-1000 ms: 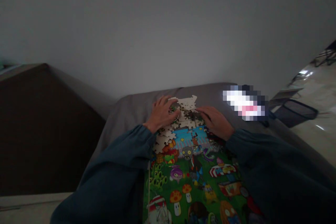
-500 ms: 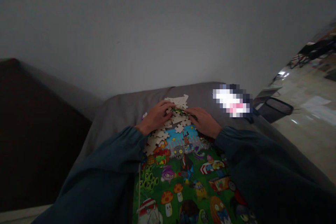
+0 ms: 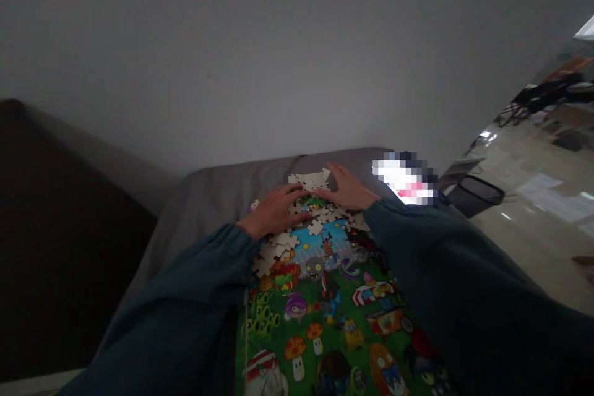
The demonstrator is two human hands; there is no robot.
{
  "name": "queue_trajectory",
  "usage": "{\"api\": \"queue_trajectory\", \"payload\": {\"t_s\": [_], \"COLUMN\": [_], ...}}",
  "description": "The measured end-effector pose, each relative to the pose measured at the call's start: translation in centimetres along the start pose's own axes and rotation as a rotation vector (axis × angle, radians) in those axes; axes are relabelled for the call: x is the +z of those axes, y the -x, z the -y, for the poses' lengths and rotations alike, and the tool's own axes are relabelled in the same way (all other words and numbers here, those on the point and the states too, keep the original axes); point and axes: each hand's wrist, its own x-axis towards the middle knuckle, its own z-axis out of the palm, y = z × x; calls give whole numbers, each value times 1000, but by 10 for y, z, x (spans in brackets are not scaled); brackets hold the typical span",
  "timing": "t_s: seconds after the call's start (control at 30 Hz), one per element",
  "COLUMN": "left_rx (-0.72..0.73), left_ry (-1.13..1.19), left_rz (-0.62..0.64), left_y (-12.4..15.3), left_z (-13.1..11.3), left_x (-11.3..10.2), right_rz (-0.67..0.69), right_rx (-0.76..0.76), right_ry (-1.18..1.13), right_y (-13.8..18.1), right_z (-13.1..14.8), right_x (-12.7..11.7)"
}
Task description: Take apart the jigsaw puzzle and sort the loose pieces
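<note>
A colourful cartoon jigsaw picture (image 3: 320, 315) with zombies, mushrooms and plants lies on a grey padded surface (image 3: 218, 223). Loose pieces, white backs up (image 3: 310, 180), are heaped at its far end. My left hand (image 3: 273, 211) rests on the heap with its fingers apart, holding nothing I can see. My right hand (image 3: 348, 190) lies flat and spread at the heap's far right edge. A small cluster of picture-side pieces (image 3: 312, 201) shows between my hands. Dark teal sleeves cover both forearms.
A pixelated blurred object (image 3: 403, 179) lies on the grey surface right of my right hand. A wall rises behind. A dark brown surface (image 3: 60, 247) fills the left. A black mesh basket (image 3: 476, 196) stands on the shiny floor at right, with chairs farther off.
My right hand has slid forward from the near right of the heap to its far edge, with fingers spread wider. My left hand stays on the heap. The view has shifted slightly.
</note>
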Motion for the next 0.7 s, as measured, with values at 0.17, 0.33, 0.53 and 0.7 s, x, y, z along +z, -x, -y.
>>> {"api": "queue_trajectory", "payload": {"t_s": [0.17, 0.33, 0.53, 0.7], "left_rx": [-12, -89, -167, -164], "left_ry": [30, 16, 9, 40], "left_rz": [-135, -244, -217, -179], "left_y": [-1, -1, -2, -3], "left_z": [6, 11, 11, 11], "left_x": [-5, -6, 0, 0], "right_rz": [14, -50, -153, -186], "right_rx": [19, -94, -186, -206], "right_ry": [46, -15, -163, -231], "right_y": [-37, -42, -34, -30], "right_z": [15, 25, 40, 46], "right_x": [17, 22, 0, -9]}}
